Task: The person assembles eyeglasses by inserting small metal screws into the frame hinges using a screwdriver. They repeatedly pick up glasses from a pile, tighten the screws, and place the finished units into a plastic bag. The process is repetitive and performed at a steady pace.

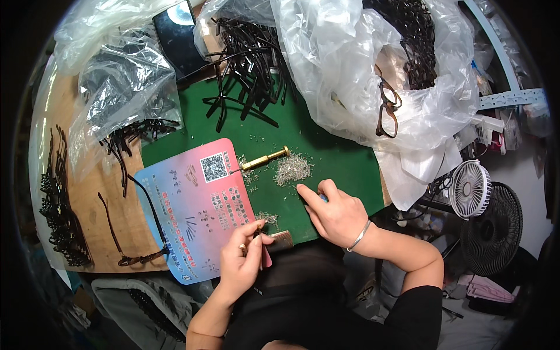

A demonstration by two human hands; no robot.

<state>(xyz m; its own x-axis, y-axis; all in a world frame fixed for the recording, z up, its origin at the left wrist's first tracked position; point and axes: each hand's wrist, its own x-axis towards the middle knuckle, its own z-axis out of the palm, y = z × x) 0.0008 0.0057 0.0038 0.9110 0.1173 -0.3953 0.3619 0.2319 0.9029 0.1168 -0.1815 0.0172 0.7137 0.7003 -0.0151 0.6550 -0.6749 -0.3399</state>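
My left hand, with a gold ring on it, is at the near edge of the green mat. Its thumb and fingertips are pinched on a small dark piece, mostly hidden. A brown block sits beside it at the edge. My right hand reaches over the mat with the index finger stretched toward a heap of tiny silvery screws. A bit of blue shows between its curled fingers; what it is stays hidden. A brass screwdriver lies left of the heap, its tip over a pink-and-blue printed sheet.
Black eyeglass temples pile at the back; more fill a clear plastic bag at right, with brown glasses on it. Another glasses frame lies left. A phone stands at the back. Fans are at far right.
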